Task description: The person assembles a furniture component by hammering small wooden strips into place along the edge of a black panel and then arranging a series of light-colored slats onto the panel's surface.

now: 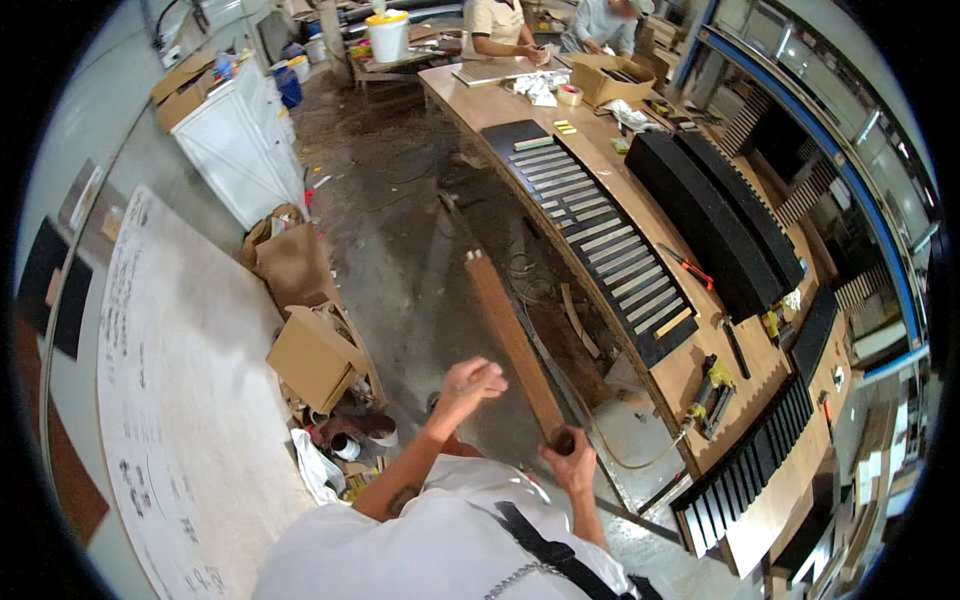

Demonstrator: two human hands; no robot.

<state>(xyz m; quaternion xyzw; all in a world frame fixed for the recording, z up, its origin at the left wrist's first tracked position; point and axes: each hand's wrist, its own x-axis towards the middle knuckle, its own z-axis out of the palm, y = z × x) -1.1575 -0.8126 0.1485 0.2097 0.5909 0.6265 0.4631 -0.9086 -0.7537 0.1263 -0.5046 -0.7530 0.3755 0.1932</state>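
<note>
My right hand (570, 455) grips the near end of a long brown wooden slat (510, 340), which points away from me over the floor. My left hand (472, 382) hovers just left of the slat, fingers loosely curled, holding nothing. To the right runs a long wooden workbench (690, 365) carrying a black panel with several pale slats (600, 235) laid across it in a row.
Black slatted panels (715, 215) and a yellow nail gun (710, 395) lie on the bench. Cardboard boxes (310, 350) and small cans sit on the floor at left, beside a large white sheet (170, 400). Two people work at the bench's far end (500, 30).
</note>
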